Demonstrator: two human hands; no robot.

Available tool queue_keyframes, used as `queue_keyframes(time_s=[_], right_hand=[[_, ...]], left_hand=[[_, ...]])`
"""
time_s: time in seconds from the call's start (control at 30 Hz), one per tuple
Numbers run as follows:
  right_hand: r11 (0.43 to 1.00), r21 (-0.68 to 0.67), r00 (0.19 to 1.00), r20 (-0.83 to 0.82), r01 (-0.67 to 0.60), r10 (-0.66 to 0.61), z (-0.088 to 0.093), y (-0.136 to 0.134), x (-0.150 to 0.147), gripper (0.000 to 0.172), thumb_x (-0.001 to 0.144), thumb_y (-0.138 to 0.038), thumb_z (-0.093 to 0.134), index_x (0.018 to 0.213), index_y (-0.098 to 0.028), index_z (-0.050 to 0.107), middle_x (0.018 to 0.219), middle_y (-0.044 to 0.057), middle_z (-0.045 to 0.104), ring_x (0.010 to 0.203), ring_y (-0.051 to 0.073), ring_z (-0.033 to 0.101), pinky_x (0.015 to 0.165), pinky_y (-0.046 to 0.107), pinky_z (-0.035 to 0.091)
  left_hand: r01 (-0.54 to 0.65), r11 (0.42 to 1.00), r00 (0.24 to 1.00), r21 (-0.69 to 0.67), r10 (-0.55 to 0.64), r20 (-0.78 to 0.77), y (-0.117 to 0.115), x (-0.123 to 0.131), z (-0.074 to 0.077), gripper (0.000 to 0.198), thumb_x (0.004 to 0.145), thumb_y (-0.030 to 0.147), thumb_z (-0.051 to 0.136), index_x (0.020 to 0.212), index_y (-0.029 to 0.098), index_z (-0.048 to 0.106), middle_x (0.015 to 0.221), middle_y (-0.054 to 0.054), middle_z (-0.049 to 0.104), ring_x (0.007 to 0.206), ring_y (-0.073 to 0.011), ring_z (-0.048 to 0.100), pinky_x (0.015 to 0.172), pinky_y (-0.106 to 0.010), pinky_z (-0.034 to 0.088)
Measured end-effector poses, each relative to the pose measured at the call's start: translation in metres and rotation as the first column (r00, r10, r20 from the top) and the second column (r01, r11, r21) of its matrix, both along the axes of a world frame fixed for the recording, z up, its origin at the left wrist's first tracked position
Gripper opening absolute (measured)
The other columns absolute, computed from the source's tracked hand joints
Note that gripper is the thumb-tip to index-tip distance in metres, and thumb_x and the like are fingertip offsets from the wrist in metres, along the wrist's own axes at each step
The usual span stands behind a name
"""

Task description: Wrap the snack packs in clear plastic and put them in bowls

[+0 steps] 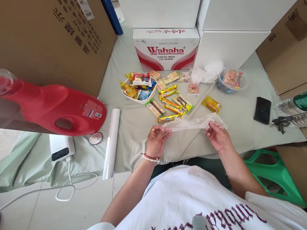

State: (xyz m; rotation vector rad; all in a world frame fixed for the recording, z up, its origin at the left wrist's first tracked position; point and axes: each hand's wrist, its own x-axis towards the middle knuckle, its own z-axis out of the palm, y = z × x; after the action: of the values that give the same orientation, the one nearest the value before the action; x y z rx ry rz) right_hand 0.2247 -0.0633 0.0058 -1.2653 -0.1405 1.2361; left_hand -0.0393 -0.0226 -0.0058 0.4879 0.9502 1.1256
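Observation:
A clear, elastic-edged plastic cover [189,125] is stretched between my hands, just above the front of the cloth-covered table. My left hand [157,140] pinches one end, and my right hand [218,136] grips the other, where the film is bunched. Right behind it lie several yellow-wrapped snack bars [172,107] and flat packaged biscuits [155,108]. A yellow-wrapped cake [211,104] is closest to my right hand. A white bowl [140,101] heaped with packaged snacks stands at the back left. Toward the back right, a clear round tub [239,85] holds more packets.
White crumpled plastic [207,73] sits by the tub. To the left are a film roll [111,144], a large red bottle [60,109] and a power bank [61,147]. A phone [262,110] and plastic bottles [301,102] lie right. A Wahaha carton [167,50] stands behind.

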Motion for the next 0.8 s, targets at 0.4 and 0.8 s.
queue_keyframes(time_s=[0.4, 0.8], right_hand=[[0.964, 0.070, 0.235, 0.972, -0.257, -0.008, 0.026, 0.003, 0.024, 0.038, 0.083, -0.052, 0.077, 0.111, -0.028, 0.072, 0.116, 0.010, 0.068, 0.123, 0.032, 0.052, 0.115, 0.055, 0.037], [0.748, -0.105, 0.636, 0.457, -0.656, 0.622, 0.018, 0.050, -0.008, 0.031, 0.068, -0.043, 0.085, 0.081, -0.022, 0.067, 0.057, -0.007, 0.058, 0.050, 0.012, 0.053, 0.049, 0.025, 0.044]], left_hand=[[0.068, 0.998, 0.998, -0.016, -0.069, -0.011, 0.004, -0.002, -0.004, 0.056, 0.064, 0.047, 0.095, 0.087, 0.022, 0.051, 0.086, 0.003, 0.071, 0.100, -0.0202, 0.075, 0.099, -0.043, 0.057], [-0.012, 0.999, 0.986, -0.053, 0.003, -0.168, 0.008, -0.050, -0.005, 0.050, 0.061, 0.034, 0.096, 0.088, 0.019, 0.056, 0.072, 0.006, 0.061, 0.057, -0.0060, 0.058, 0.054, -0.019, 0.047]])
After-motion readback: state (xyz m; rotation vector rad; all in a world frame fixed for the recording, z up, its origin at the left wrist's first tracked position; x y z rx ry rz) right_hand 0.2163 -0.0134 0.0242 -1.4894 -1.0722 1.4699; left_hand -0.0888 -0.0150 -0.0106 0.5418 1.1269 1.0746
